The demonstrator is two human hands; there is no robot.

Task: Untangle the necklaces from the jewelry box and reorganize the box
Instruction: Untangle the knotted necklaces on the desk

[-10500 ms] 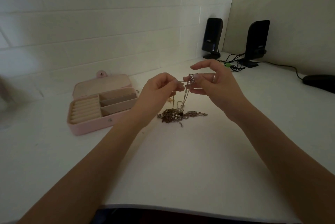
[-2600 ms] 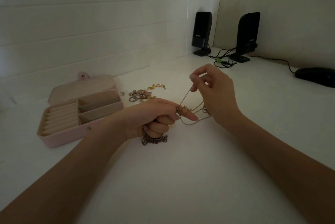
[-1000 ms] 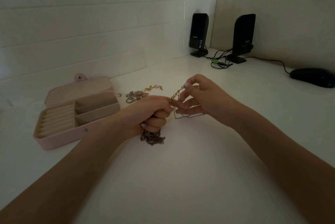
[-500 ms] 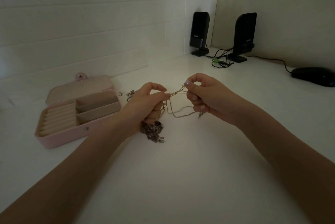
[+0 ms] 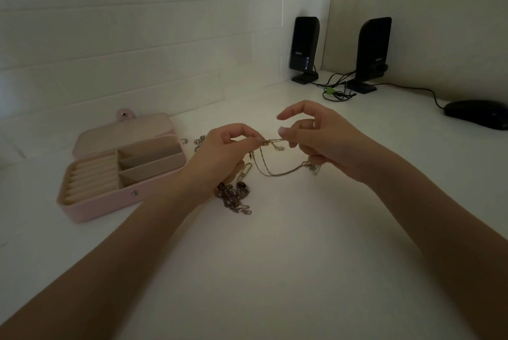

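Observation:
Above the middle of the white desk, my left hand [image 5: 222,154] pinches the knot of a thin gold necklace [image 5: 277,171] between thumb and fingertips. My right hand [image 5: 320,141] holds the same chain with its lower fingers, the loop sagging between both hands, while its thumb and forefinger are spread apart. A darker tangle of chains [image 5: 233,196] hangs from under my left hand onto the desk. The pink jewelry box [image 5: 110,199] lies open at the left, its compartments bare.
A few small jewelry pieces [image 5: 199,140] lie just right of the box, partly behind my left hand. Two black speakers [image 5: 303,49] [image 5: 372,50] with cables [image 5: 336,90] stand at the back right, and a black mouse [image 5: 477,114] rests at the far right.
Over the last second my hands drew apart, stretching the gold chain between them. My right thumb and forefinger opened. The dark tangle now hangs lower from my left hand onto the desk.

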